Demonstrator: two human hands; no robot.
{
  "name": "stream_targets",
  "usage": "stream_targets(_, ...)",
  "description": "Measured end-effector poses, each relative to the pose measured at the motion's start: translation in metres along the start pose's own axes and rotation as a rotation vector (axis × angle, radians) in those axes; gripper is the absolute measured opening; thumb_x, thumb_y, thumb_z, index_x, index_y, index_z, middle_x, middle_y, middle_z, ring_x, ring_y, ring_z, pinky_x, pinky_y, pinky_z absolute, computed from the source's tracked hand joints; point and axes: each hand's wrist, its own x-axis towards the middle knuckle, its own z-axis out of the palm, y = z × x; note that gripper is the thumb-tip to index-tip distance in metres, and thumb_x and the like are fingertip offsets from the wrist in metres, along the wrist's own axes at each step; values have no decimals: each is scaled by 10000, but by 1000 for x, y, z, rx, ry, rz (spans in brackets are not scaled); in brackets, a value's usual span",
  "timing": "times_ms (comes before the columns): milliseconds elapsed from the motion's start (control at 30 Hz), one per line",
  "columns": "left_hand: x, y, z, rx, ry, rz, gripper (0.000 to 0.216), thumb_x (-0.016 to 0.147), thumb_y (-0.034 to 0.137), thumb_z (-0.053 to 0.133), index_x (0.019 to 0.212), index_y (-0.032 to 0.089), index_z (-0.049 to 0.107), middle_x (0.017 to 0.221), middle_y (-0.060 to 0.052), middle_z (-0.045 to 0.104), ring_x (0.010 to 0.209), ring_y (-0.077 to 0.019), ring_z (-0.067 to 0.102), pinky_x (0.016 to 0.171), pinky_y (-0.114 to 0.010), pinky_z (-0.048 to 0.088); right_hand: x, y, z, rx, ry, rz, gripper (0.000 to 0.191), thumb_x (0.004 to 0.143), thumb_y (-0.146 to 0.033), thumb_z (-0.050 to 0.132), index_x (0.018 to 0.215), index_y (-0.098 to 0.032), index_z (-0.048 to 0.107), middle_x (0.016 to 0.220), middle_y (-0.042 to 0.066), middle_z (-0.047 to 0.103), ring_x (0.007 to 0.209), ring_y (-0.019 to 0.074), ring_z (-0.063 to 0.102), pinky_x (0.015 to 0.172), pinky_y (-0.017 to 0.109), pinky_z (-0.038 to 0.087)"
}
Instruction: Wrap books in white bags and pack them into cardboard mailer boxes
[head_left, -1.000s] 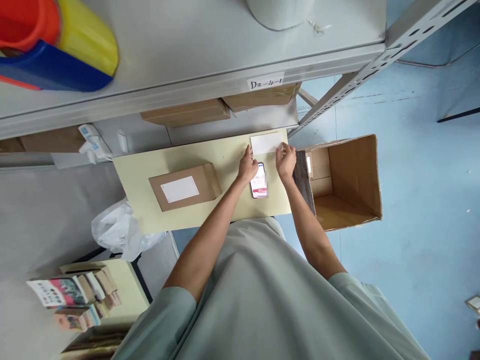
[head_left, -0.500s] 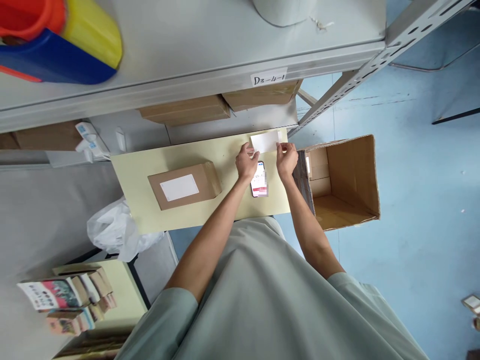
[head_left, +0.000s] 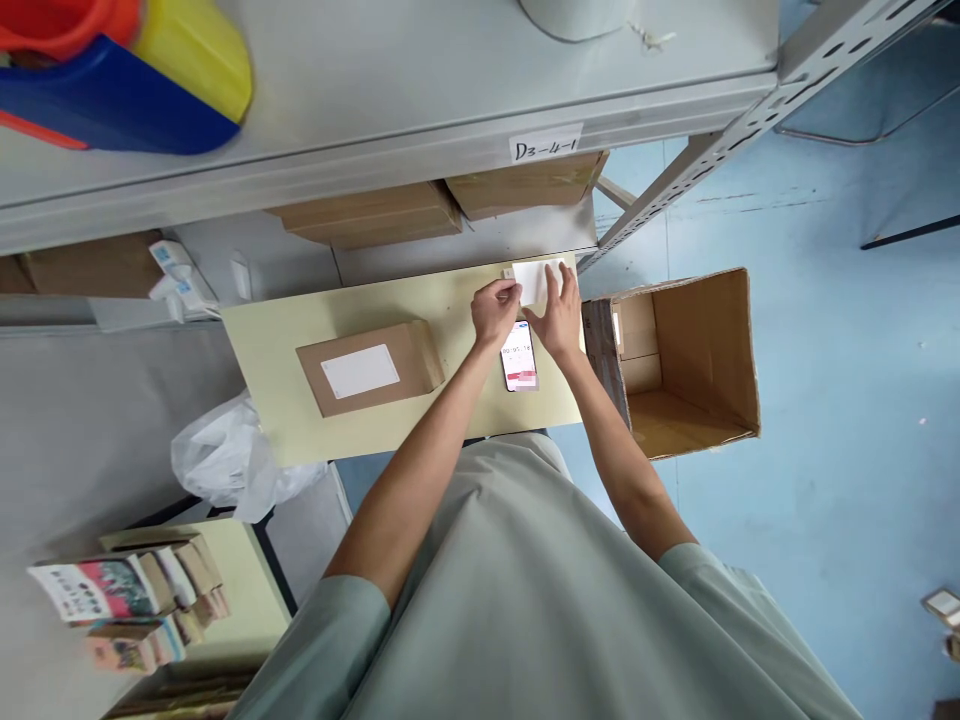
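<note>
A white paper slip [head_left: 531, 282] lies at the far right end of the pale yellow tabletop [head_left: 457, 425]. My left hand [head_left: 495, 314] is closed in a pinch at the slip's left edge. Over its right part, my right hand [head_left: 559, 318] spreads its fingers, thumb apart, with the fingertips on or just above the paper. Just below both hands rests a phone [head_left: 519, 356] with a lit screen showing a timer. Farther left on the tabletop is a brown cardboard box [head_left: 412, 368] bearing a white label [head_left: 360, 371].
An open cardboard carton [head_left: 697, 350] stands right of the table. A grey metal shelf [head_left: 420, 90] runs across the top, with brown boxes [head_left: 375, 215] beneath it. At left are a white plastic bag [head_left: 225, 455], a power strip [head_left: 180, 275] and stacked books [head_left: 142, 590].
My right hand has let go of the slip's right edge and opened, its fingers spreading over the paper. The slip has shifted slightly right. My left hand stays at the slip's left side.
</note>
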Motion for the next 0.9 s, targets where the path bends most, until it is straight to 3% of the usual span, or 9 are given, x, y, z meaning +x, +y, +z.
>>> stream_targets(200, -8, 20, 3, 36, -105, 200, 353, 1121, 300, 476, 1257, 225, 794, 1370, -87, 784, 1329, -256, 700, 1196, -364, 510, 1, 3, -14, 106, 96, 9, 356, 1149, -492, 486, 1338, -257, 676, 1508, 160, 614, 1444, 305, 573, 1241, 560, 465)
stream_targets(333, -2, 10, 10, 201, -202, 292, 396, 1090, 281, 522, 1425, 213, 721, 1557, -108, 674, 1520, -288, 542, 1359, -446, 333, 5, 29, -37, 152, 206, 51, 416, 1158, -559, 429, 1163, -256, 713, 1307, 126, 688, 1295, 285, 667, 1177, 523, 525)
stream_targets(433, 3, 3, 23, 310, -335, 376, 512, 1044, 221, 539, 1546, 168, 627, 1713, -121, 521, 1625, -313, 407, 1404, -472, 233, 11, 55, -48, 165, 269, 182, 452, 1131, -613, 470, 1087, -234, 712, 1122, 105, 703, 1090, 267, 719, 1037, 462, 595)
stream_targets(600, 15, 1, 46, 465, -516, 386, 750, 945, 126, 557, 1687, 96, 446, 1855, -136, 235, 1643, -390, 350, 1375, -546, 286, 21, 87, -53, 269, 274, 372, 518, 1057, -698, 542, 971, -209, 691, 912, 70, 713, 870, 236, 698, 884, 393, 588)
stream_targets(900, 27, 4, 62, 559, -547, 340, 825, 865, 122, 670, 1664, 72, 474, 1829, -160, 301, 1614, -454, 326, 1357, -597, 318, 26, 88, -45, 325, 256, 475, 562, 1022, -728, 560, 796, -217, 621, 717, 19, 659, 723, 196, 621, 739, 319, 516)
